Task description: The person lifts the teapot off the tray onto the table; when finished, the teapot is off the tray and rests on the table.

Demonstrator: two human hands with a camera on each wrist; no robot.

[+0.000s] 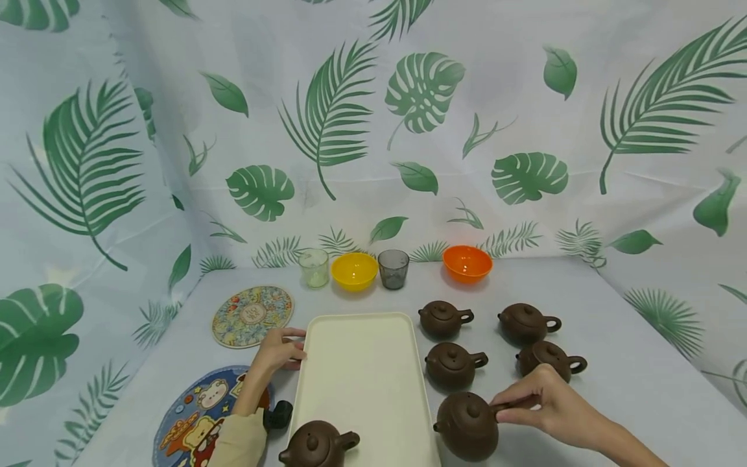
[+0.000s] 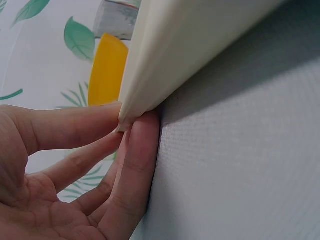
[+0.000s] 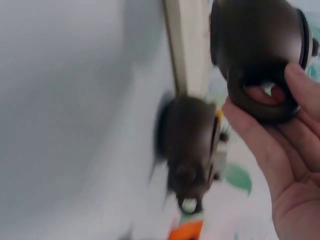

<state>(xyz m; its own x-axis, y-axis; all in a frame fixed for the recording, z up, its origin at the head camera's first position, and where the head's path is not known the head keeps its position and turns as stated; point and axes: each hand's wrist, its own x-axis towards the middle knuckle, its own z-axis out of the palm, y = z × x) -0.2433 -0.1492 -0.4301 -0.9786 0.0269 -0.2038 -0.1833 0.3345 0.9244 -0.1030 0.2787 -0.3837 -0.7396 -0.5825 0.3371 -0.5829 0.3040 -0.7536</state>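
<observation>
My right hand (image 1: 545, 405) pinches the handle of a dark brown teapot (image 1: 467, 431) at the tray's right edge. In the right wrist view that teapot (image 3: 257, 35) is lifted off the table, the fingers around its ring handle. A cream rectangular tray (image 1: 362, 370) lies in the middle. My left hand (image 1: 277, 350) is at its left side; in the left wrist view, thumb and fingers (image 2: 135, 160) pinch the tray's rim. Another brown teapot (image 1: 315, 446) sits at the tray's near left corner, partly cut off by the frame.
Several matching teapots (image 1: 449, 365) stand right of the tray. Along the back are a clear glass (image 1: 314, 269), a yellow bowl (image 1: 354, 272), a grey glass (image 1: 393, 269) and an orange bowl (image 1: 467, 264). Two round mats, one floral (image 1: 253, 316), one blue cartoon (image 1: 192, 408), lie left.
</observation>
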